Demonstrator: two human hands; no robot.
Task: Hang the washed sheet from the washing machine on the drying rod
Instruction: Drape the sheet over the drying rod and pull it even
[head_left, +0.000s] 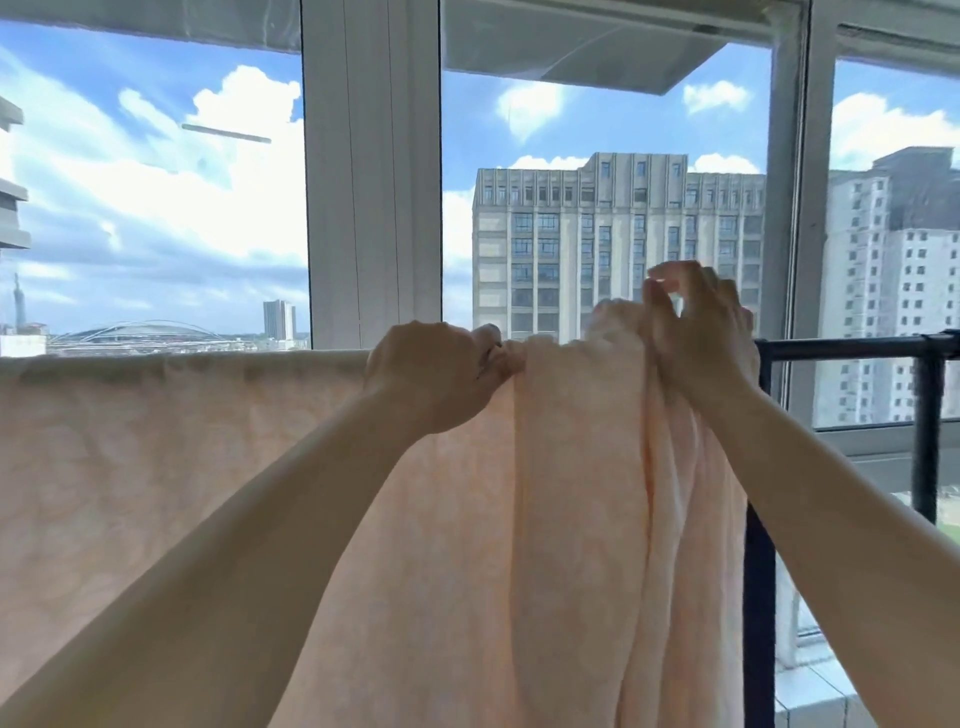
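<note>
A pale peach sheet (156, 467) hangs over the black drying rod (841, 348), spread flat on the left and bunched in folds at the right. My left hand (431, 374) grips the sheet's top edge at the rod, near the middle. My right hand (701, 332) pinches a raised bunch of the sheet just above the rod, fingers curled round the cloth. The rod shows bare only to the right of my right hand; the rest lies hidden under the sheet.
The rack's black upright post (927, 436) stands at the right, with a second dark post (758, 597) below. Large windows with white frames (371, 182) rise right behind the rod. Tall buildings and sky show outside.
</note>
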